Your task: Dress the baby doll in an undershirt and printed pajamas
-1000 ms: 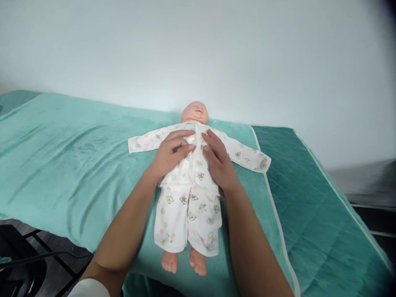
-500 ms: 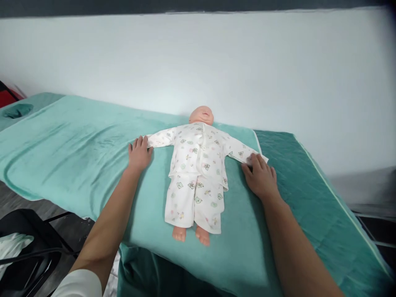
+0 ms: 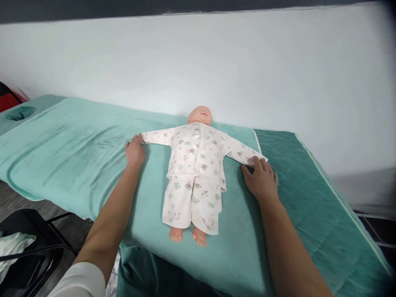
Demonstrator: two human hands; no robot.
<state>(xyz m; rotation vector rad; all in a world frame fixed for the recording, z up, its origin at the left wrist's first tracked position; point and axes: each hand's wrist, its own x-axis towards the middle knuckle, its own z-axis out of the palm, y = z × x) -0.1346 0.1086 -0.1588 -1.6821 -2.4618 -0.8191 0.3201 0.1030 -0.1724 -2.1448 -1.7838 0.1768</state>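
Observation:
A baby doll lies on its back, its head towards the wall and its bare feet towards me. It wears a white printed top and matching trousers; both sleeves are spread out sideways and cover the doll's hands. At the end of the left-side sleeve, my left hand is closed on the cuff, its fingertips partly hidden. My right hand rests with fingers apart on the end of the right-side sleeve, the thumb beside the lower edge of the cloth.
A light green cover lies over a long padded bed with a face hole at the far left. Darker quilted fabric shows at right. A white wall stands behind. A black chair holding cloth is at lower left.
My left hand has moved slightly outward to the left, and the left-side sleeve reaches farther out. The right hand stays at its cuff with little change.

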